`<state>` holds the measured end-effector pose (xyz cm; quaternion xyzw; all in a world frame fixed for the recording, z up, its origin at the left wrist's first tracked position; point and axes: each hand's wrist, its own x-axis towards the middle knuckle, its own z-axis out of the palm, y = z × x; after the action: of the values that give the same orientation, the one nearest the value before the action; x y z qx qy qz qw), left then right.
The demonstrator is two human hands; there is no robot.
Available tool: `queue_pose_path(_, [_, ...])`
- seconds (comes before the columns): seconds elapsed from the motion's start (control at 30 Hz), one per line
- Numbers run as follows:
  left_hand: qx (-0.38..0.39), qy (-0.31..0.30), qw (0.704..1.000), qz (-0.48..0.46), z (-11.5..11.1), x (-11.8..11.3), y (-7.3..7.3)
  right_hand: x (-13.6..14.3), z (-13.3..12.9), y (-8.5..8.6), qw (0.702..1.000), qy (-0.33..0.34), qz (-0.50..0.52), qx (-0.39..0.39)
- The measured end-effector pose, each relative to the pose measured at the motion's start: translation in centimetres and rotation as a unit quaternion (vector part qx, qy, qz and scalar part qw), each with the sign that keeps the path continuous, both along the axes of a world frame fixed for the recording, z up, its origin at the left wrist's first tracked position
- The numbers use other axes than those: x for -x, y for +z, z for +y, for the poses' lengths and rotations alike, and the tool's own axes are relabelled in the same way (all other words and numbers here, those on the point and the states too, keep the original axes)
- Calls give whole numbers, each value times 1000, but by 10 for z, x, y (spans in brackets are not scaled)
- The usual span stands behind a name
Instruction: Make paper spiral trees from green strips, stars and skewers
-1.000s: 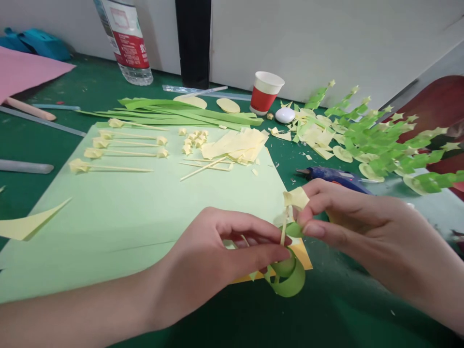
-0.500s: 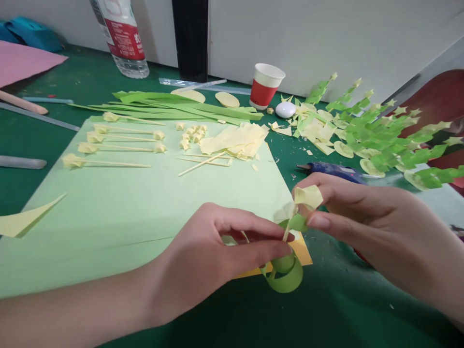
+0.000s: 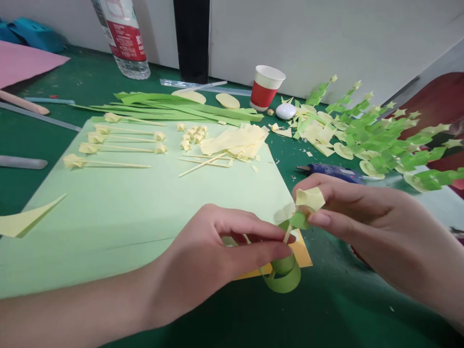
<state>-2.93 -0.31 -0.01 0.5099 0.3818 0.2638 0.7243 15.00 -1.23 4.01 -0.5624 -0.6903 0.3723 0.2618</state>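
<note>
Between the thumb and fingers of my left hand (image 3: 232,246) is a thin wooden stick (image 3: 287,234), held upright and leaning a little. A pale yellow paper star (image 3: 310,199) tops it, and a green paper strip (image 3: 298,221) wraps around it just under the star. The strip's loose end hangs in a curl below my left thumb. My right hand (image 3: 355,222) is closed at the star, thumb in front and index finger behind; the exact contact with the green strip is partly hidden.
A light green sheet (image 3: 145,193) bears star-topped sticks (image 3: 119,148), small stars and yellow scraps (image 3: 239,140). Behind lie green strips (image 3: 174,108), a paper cup (image 3: 267,87) and a bottle (image 3: 126,43). At right are a blue glue gun (image 3: 329,171) and finished paper plants (image 3: 395,140).
Both hands stay nearly in place. The star and the green strip beneath it have shifted very slightly right; the hanging curl has drawn in a little.
</note>
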Motion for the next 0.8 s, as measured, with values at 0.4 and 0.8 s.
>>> queue_pose_path(0.4, [25,-2,1000,2,-2,1,2,-1,2,-2,999,30,7,31])
queue_pose_path(0.8, [-19,-25,999,15,-1,1,4,-2,2,-3,998,12,30,60])
